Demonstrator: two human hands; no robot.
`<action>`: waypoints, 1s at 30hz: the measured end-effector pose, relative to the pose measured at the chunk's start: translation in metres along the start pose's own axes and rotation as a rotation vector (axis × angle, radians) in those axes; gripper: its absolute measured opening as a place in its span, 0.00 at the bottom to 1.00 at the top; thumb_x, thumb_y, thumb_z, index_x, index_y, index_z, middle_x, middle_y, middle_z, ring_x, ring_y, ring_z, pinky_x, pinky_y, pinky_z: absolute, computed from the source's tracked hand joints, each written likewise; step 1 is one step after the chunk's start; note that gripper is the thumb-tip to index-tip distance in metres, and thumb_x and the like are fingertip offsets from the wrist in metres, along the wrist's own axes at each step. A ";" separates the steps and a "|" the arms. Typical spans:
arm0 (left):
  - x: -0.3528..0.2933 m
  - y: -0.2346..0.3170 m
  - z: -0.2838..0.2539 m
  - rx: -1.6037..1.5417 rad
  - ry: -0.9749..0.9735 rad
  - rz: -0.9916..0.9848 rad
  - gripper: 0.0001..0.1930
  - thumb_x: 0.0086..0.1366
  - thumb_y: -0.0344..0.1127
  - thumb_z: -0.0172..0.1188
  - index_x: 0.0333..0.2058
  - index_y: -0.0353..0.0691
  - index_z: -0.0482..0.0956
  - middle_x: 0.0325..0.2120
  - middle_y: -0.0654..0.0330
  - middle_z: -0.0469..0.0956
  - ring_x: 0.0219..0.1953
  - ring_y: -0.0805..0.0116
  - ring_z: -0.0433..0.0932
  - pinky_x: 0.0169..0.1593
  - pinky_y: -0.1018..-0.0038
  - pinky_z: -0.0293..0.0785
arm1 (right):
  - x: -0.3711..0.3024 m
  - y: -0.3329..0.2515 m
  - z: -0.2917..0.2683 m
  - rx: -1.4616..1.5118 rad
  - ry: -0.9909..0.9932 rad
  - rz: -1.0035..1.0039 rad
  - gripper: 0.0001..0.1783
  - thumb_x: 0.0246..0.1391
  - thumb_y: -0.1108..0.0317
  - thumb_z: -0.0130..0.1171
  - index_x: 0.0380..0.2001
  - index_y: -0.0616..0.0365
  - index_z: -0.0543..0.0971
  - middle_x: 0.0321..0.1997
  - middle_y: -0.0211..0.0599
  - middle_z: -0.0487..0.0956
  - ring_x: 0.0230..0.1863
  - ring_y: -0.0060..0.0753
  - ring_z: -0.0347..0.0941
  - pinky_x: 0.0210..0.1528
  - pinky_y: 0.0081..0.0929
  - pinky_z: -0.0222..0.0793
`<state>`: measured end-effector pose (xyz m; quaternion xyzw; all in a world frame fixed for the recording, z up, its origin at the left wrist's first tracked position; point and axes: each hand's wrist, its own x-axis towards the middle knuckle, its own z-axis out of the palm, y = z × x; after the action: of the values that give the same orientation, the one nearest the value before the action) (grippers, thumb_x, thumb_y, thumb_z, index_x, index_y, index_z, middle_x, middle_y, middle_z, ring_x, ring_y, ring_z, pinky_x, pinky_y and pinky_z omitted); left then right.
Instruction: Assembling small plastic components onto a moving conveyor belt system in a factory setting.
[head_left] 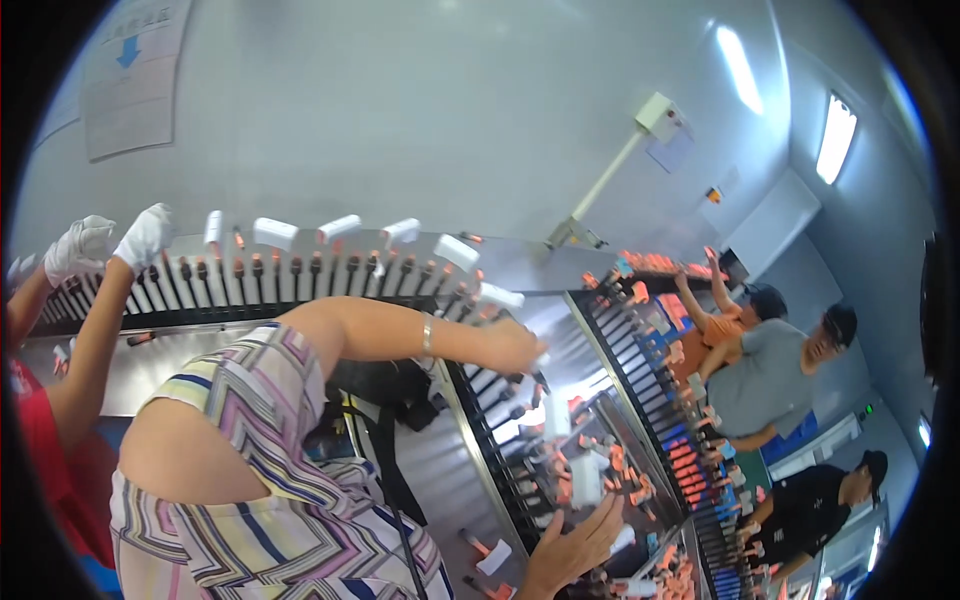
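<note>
My left hand, its wrist in a light bracelet, reaches over the bend of the conveyor. Its fingers are curled together; whatever they hold is too blurred to make out, though a small pale bit shows at the fingertips. Lower down, my right hand is open, fingers stretched out and close together, beside a pile of coral-and-black pieces. White block-like pieces lie just above it. Near my left hand runs a row of slim black holders, and a white piece sits on the row's far side.
A row of black holders with coral tips runs along the wall, topped by several white pieces. At left a co-worker's white-gloved hands work over it. Several people stand beyond the second row. A black strap hangs before me.
</note>
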<state>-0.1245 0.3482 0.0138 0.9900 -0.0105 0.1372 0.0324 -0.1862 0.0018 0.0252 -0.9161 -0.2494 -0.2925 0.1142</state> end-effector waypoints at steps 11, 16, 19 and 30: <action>0.030 0.082 -0.024 -0.136 0.669 0.377 0.30 0.60 0.45 0.62 0.57 0.35 0.66 0.58 0.47 0.66 0.64 0.52 0.62 0.67 0.55 0.55 | 0.043 0.020 0.082 -0.092 -0.093 0.065 0.52 0.41 0.58 0.71 0.66 0.63 0.55 0.69 0.46 0.58 0.71 0.46 0.51 0.65 0.44 0.55; 0.020 0.079 0.030 -0.171 0.340 0.328 0.18 0.59 0.49 0.59 0.31 0.37 0.73 0.29 0.54 0.73 0.39 0.54 0.73 0.48 0.61 0.68 | 0.040 -0.008 0.066 0.038 -0.117 -0.069 0.49 0.44 0.58 0.70 0.66 0.59 0.56 0.68 0.41 0.61 0.68 0.48 0.57 0.59 0.46 0.58; -0.007 0.043 0.027 -0.095 0.660 0.250 0.16 0.57 0.47 0.60 0.26 0.39 0.70 0.24 0.56 0.69 0.31 0.56 0.70 0.41 0.63 0.66 | 0.043 -0.018 0.043 0.241 0.069 -0.149 0.45 0.44 0.59 0.70 0.63 0.64 0.62 0.65 0.50 0.64 0.65 0.54 0.61 0.61 0.49 0.58; -0.083 0.029 -0.068 -0.381 0.851 0.144 0.12 0.58 0.41 0.61 0.32 0.38 0.74 0.34 0.55 0.73 0.42 0.53 0.70 0.49 0.61 0.67 | -0.042 -0.019 -0.020 0.112 0.136 -0.150 0.36 0.60 0.47 0.55 0.56 0.70 0.67 0.57 0.63 0.68 0.60 0.65 0.63 0.61 0.52 0.60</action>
<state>-0.2234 0.3248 0.0580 0.8188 -0.0899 0.5285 0.2052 -0.2350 -0.0055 0.0178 -0.8651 -0.3247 -0.3475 0.1596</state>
